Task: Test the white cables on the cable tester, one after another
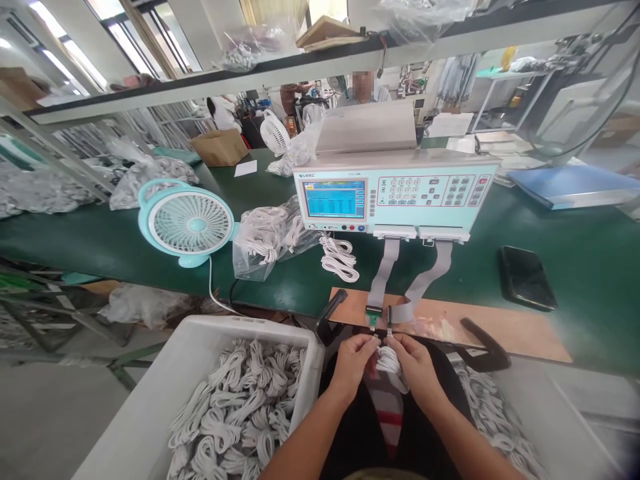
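Standing on the left part of the bench [475,267], toward its front edge, is a pale-blue fan [195,223], with a clear bag [150,180] behind it. Below that edge, a white crate [130,400] holds many tied cable bundles [250,400]. Farther right, a cardboard box [220,148] sits toward the back edge, and a plastic bag [265,233] of white cables lies nearer the front, beside a loose coil [340,259]. A black clamp [331,317] sits at the front edge, by the left end of a copper-coloured board [500,333].

Just off that edge, the left hand [353,360] has its grip pinched closed on one end of a white cable [387,360], up against a green connector [373,318]. The cable's coil hangs between the hands. The right hand [415,363] also has its grip pinched closed, on the other end, at a dark connector [390,319]; whether either plug is fully seated cannot be told. Two grey ribbon cables [383,273] run back to a tester [425,217] with a lit screen. Rightward come a second clamp [487,353] at the front edge, a phone [527,277] behind the board, and a blue folder [580,183] toward the right end.
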